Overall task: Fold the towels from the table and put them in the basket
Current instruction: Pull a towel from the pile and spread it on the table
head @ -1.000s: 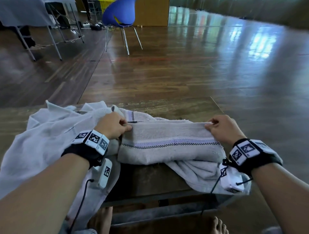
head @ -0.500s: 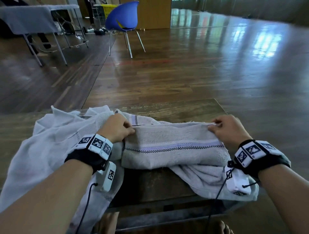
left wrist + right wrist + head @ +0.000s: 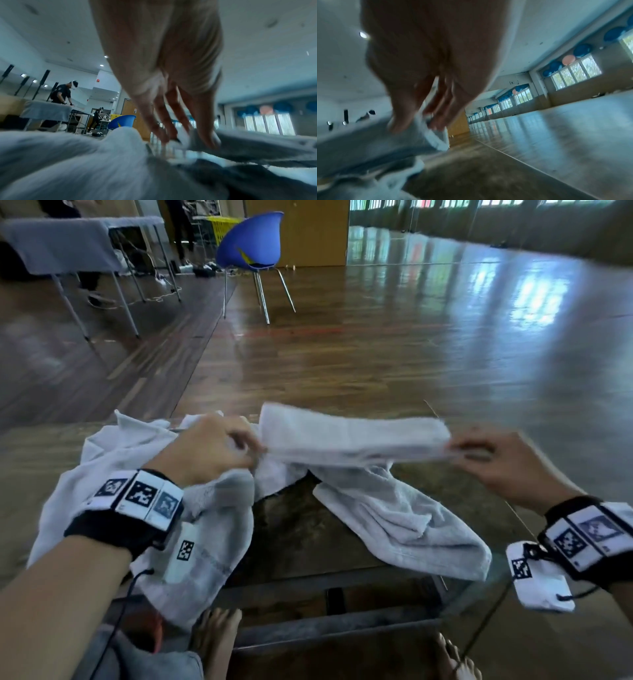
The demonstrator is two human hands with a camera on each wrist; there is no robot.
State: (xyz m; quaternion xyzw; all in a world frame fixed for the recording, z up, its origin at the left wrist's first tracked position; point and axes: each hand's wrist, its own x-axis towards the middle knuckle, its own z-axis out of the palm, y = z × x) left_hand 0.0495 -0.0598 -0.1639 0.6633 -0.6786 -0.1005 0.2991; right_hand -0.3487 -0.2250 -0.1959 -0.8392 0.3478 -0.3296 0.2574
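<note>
In the head view the folded towel (image 3: 356, 436), which half a second ago lay flat on the table (image 3: 294, 542), is now lifted clear of it and stretched between both hands. The left hand (image 3: 205, 450) pinches its left end, the right hand (image 3: 503, 463) its right end, thumbs over curled fingers; motion blurs both ends. It is a pale terry band folded long and narrow, and its lower part trails limp and rumpled on the dark tabletop. A second crumpled towel (image 3: 113, 467) lies under the left wrist. In the left wrist view the fingers (image 3: 161, 121) reach down, tips closed on the white cloth edge. In the right wrist view the thumb and fingers (image 3: 440, 108) clamp the layered end of the towel above the table.
</note>
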